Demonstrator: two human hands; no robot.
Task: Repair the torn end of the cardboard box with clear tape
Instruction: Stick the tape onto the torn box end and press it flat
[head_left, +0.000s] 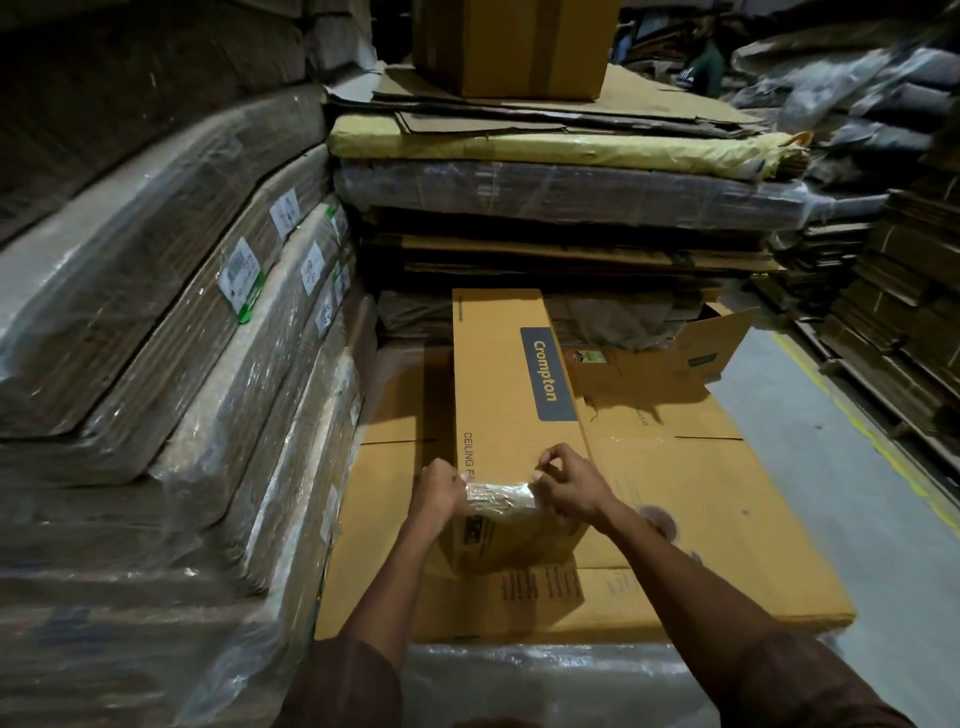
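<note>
Two bare forearms reach in from the lower edge. Left hand (439, 491) and right hand (569, 480) each pinch one end of a single strip of clear tape (501, 496), stretched across the near end of one long cardboard box (511, 395). It lies on a flat cardboard sheet (717, 519). Wrapped stacks (171, 322) crowd its left edge; bare floor (852, 467) opens rightward.

- The left hand (439, 491) covers part of the words on the long box (511, 410).
- The top box (511, 47) is cut off.
</note>
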